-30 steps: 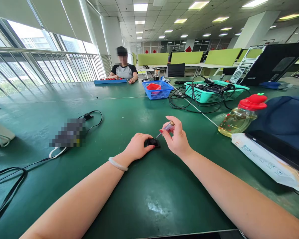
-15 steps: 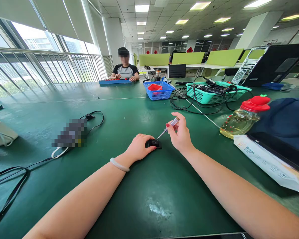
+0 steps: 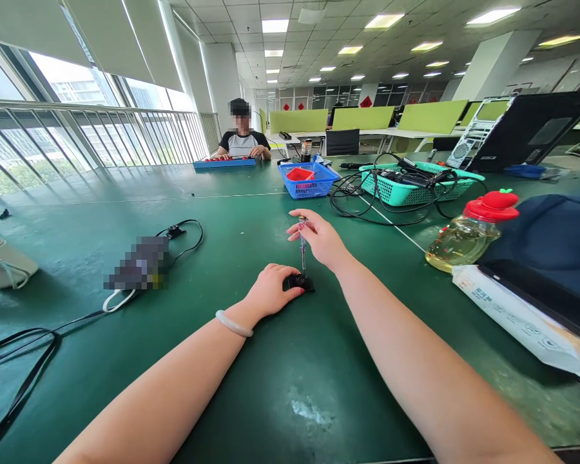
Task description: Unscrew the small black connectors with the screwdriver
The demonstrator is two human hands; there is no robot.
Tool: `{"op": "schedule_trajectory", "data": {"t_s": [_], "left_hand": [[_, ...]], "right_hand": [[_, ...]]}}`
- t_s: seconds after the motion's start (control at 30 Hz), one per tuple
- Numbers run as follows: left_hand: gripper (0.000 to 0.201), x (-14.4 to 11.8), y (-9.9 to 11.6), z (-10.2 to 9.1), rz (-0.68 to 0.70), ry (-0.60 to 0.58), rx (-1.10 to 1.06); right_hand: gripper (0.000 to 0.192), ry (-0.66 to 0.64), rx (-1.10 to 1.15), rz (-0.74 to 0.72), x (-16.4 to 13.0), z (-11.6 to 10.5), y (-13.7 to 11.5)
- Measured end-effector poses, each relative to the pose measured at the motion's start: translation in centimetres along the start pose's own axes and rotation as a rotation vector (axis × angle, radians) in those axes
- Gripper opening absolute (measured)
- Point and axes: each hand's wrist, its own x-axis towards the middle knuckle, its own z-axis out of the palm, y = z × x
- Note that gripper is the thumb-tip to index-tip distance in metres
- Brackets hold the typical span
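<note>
My left hand [image 3: 272, 290] grips a small black part [image 3: 305, 282] from its left side and keeps it against the green tabletop [image 3: 251, 386]. Thumb and fingers wrap round it, so much of the part is hidden. In my right hand [image 3: 321, 240] is a screwdriver [image 3: 303, 250] with a clear handle, pinched near its top. The screwdriver stands almost upright, its tip down at the black part; whether it sits in a screw is too small to tell.
A blue basket [image 3: 309, 188] with a red tray stands ahead, beside a teal basket [image 3: 406, 194] of cables. At right are a red-lidded bottle [image 3: 464, 238] and a white packet [image 3: 512, 322]. Cables lie at left. Another person [image 3: 244, 142] sits across the table.
My right hand has swung left and tipped the screwdriver from a slant to nearly upright over the black part. My left hand holds the part in about the same place.
</note>
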Motion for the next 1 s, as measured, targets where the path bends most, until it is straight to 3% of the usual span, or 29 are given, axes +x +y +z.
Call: {"op": "schedule_trajectory", "data": {"t_s": [0.1, 0.2, 0.37, 0.6, 1.0], "left_hand": [[0.035, 0.0, 0.1, 0.0, 0.002, 0.006, 0.006], [0.036, 0.0, 0.2, -0.1, -0.002, 0.003, 0.022], [0.036, 0.1, 0.3, 0.0, -0.002, -0.003, 0.026], [0.034, 0.1, 0.2, 0.1, 0.004, 0.01, 0.026], [0.034, 0.0, 0.0, 0.1, 0.015, -0.003, -0.002]], "right_hand": [[0.032, -0.003, 0.347, 0.041, 0.2, 1.4, 1.1], [0.035, -0.016, 0.479, 0.067, 0.0, 2.0, 1.5], [0.038, -0.041, 0.531, 0.087, -0.2, 1.7, 1.6], [0.047, 0.094, 0.615, 0.183, -0.3, 1.1, 2.6], [0.053, 0.154, 0.653, 0.235, -0.8, -1.4, 5.9]]}}
